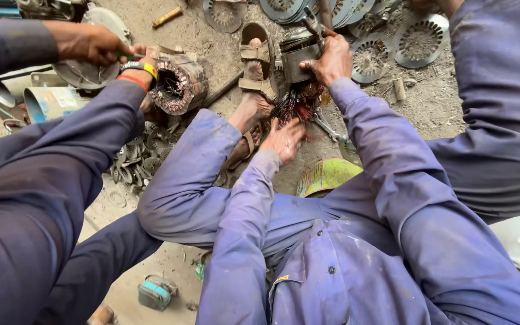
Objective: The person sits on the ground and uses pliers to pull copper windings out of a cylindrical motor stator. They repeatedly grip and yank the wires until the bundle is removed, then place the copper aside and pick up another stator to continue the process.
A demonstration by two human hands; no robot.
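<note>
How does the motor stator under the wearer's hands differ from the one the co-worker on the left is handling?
The wearer's stator sits braced against a sandalled foot, gripped by the right hand, while the left hand is on its red-brown copper wires, which splay out loose. The co-worker's stator is held off the ground, tilted, with its copper winding still coiled inside the core. Both are round laminated metal cores with copper wire.

I'm looking at a rough motor-repair workshop on a dirt floor (212, 45). Stators (179, 84) with copper windings, stamped steel discs (419, 39) and scrap (136, 159) lie scattered around.
</note>
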